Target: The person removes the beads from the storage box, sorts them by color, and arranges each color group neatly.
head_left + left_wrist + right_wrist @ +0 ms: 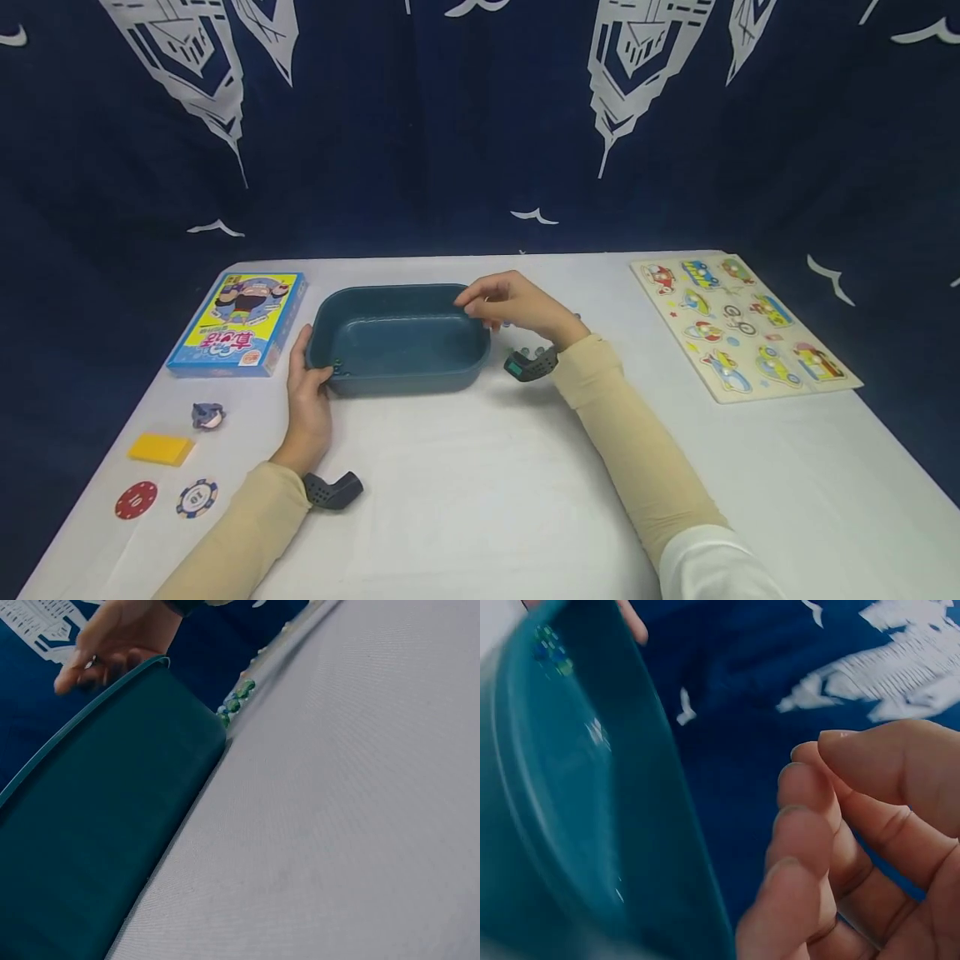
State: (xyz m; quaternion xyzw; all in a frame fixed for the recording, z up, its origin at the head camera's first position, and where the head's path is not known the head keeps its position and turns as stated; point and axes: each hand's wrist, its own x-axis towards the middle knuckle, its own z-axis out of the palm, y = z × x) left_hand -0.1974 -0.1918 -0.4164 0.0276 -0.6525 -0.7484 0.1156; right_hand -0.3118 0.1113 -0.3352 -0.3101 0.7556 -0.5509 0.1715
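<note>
A deep teal plastic tray [397,383] stands on the white table. My left hand [306,400] grips its left end, thumb at the near corner and fingers along the outer wall. Small green and blue marbles [551,652] lie inside, in the corner beside that hand. Over the tray's right rim hovers my right hand [517,307], its thumb meeting the curled index finger. A tiny glint shows between its fingers in the left wrist view; whether that is a marble I cannot tell. More glassy marbles [238,697] sit on the table just right of the tray, partly hidden by my right wrist.
At the left lie a boxed game [236,325], a small shark figure [207,416], a yellow block [161,449], a red chip [136,500] and a white-and-blue chip [197,498]. A wooden picture puzzle board [738,325] lies at right. A dark blue curtain [420,167] hangs behind.
</note>
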